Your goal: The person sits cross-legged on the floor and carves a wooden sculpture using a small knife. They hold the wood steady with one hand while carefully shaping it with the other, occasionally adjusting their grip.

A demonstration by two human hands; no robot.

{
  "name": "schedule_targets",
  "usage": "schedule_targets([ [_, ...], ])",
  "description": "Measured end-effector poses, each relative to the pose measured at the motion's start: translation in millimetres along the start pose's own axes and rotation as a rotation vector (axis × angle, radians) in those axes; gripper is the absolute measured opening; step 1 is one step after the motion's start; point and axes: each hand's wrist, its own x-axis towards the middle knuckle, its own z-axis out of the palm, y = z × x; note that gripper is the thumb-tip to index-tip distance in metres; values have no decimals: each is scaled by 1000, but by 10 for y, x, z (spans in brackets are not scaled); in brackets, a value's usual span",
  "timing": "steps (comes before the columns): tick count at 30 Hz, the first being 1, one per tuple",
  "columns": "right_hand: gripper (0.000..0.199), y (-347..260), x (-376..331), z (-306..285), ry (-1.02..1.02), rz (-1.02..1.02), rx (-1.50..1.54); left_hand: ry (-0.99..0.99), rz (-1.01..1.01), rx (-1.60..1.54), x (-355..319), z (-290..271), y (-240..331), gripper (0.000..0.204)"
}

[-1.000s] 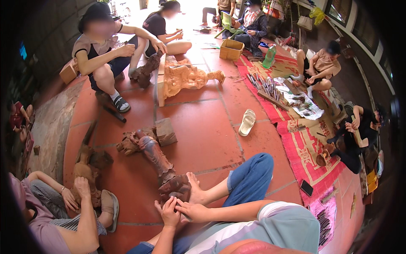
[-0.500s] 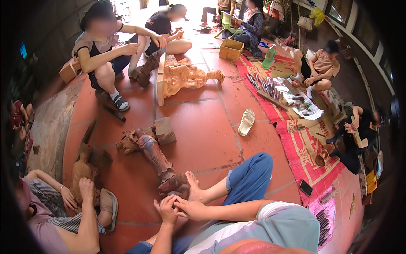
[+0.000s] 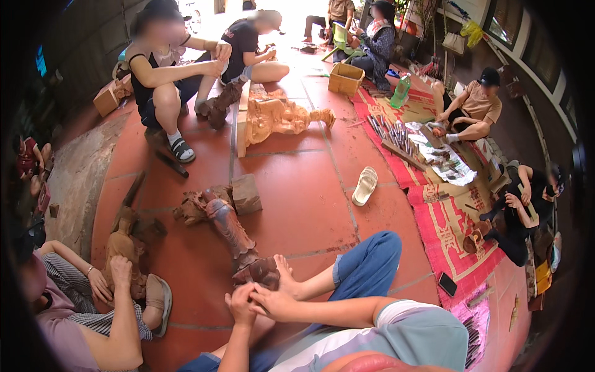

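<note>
My left hand [image 3: 240,304] and my right hand [image 3: 273,303] meet above my lap with bent, closed fingers. Whatever lies between them is too small or too hidden to name. Just beyond them lies a dark brown carved wooden figure [image 3: 228,224], its base [image 3: 259,273] next to my bare foot [image 3: 285,273]. The figure's far end leans against a rough carved piece of wood [image 3: 193,209] beside a wooden block [image 3: 246,193].
Ahead lies a pale carved wooden statue [image 3: 282,118]. A cream sandal [image 3: 365,186] sits on the red tiles. On the right, a red mat [image 3: 434,208] bears chisels [image 3: 390,133] and a phone [image 3: 447,284] lies near its edge. A co-worker [image 3: 93,316] at left works on a carving [image 3: 121,248].
My hands stay together and have shifted slightly left, with the fingers in a somewhat different pose. The whole view has turned a little. The person on the mat now reaches toward the tools.
</note>
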Motion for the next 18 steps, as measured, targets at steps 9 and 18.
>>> schedule_targets([
  [9, 53, -10, -118, 141, -27, -65, -49, 29, 51, 54, -192, 24, -137, 20],
  [18, 54, -27, 126, 34, -29, -51, -52, 81, -6, -127, 59, 6, -79, 23],
])
